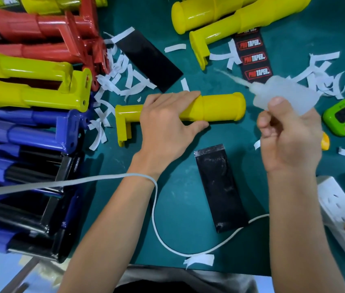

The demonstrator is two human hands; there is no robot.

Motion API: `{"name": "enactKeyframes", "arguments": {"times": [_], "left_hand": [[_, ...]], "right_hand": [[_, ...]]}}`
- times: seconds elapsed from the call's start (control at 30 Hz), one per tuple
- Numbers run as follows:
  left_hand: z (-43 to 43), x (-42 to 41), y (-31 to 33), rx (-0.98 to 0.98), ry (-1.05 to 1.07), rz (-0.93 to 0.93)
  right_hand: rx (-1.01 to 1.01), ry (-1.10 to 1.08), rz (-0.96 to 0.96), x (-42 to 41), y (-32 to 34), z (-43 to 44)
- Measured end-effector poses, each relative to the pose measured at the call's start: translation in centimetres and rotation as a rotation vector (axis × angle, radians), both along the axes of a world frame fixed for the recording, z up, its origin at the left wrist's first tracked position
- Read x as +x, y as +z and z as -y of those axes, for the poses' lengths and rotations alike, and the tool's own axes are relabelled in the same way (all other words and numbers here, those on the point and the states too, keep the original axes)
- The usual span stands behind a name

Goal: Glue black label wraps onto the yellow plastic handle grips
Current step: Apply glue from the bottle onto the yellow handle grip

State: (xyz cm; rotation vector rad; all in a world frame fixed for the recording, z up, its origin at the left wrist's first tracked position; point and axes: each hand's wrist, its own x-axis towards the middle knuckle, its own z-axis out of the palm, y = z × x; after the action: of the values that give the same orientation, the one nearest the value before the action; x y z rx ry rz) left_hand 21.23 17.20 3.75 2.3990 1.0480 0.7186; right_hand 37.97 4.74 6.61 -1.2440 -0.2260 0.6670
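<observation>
Squeeze bottle (283,94), translucent, contents unclear, clasped by right grip (289,142), left grip (165,127) wrapped round yellow handle (220,106)

From my feed I log:
- yellow handle grip (220,106): smooth, glossy plastic
- near black label wrap (220,187): shiny film, streaked whitish
- far black label wrap (148,60): clean, glossy film
- glue bottle (283,96): translucent, dull plastic
- red grips (40,28) and blue grips (30,132): high-gloss plastic
- paper strips (125,81): white, matt
- table mat (180,208): dark green, matt, faintly scuffed
- timer (344,117): glossy green plastic
</observation>
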Motion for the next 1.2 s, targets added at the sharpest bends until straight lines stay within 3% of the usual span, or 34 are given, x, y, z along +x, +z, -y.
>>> {"name": "enactKeyframes", "arguments": {"times": [0.27, 0.37, 0.53, 0.7, 0.97, 1.1, 1.2], "left_hand": [[0.2, -0.2, -0.8, 0.2, -0.038, 0.07], [0.2, -0.2, -1.0, 0.276, -0.07, 0.097], [0.0, -0.9, -0.6, 0.202, -0.138, 0.07], [0.7, -1.3, -0.1, 0.125, -0.178, 0.047], [-0.2, -0.8, -0.4, 0.042, -0.175, -0.142], [-0.6, -0.9, -0.4, -0.013, -0.157, -0.032], [-1.1, -1.0, 0.1, 0.043, -0.224, -0.078]], "right_hand": [[0.092, -0.05, -0.295, -0.2, 0.8, -0.1], [0.057, -0.074, -0.248, -0.4, 1.0, -0.1], [0.025, -0.141, -0.059, 0.0, 0.4, 0.0], [0.07, -0.115, -0.071, 0.1, 0.5, 0.0], [0.023, -0.163, -0.206, -0.1, 0.8, -0.3], [0.037, -0.164, -0.14, -0.1, 0.7, -0.3], [0.057, -0.125, -0.05, -0.5, 0.9, -0.3]]}}
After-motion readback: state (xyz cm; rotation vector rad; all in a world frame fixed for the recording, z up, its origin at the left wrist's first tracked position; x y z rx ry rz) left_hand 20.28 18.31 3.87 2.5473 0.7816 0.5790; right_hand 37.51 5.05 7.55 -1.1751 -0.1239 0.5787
